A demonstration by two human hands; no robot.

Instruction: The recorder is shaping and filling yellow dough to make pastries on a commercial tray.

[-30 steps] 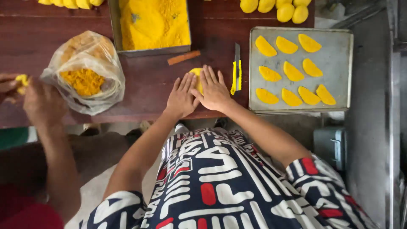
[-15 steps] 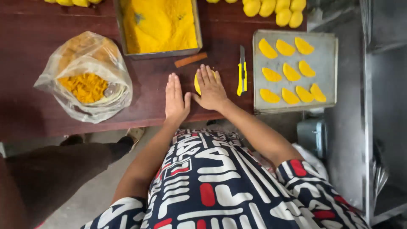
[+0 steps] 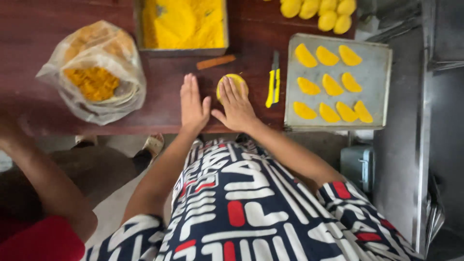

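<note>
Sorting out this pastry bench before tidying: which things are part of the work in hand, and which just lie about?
In use:
right hand pressing yellow dough disc
left hand flat on the wooden table
metal tray of folded yellow pastries

Lying about:
yellow utility knife
bag of filling
small wooden stick

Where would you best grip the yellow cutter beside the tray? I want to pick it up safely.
Grip the cutter by its yellow handle, the end nearer the person, coming from above with the right hand. It lies flat, lengthwise, between the dough disc and the tray; the grey blade end points away.
</note>
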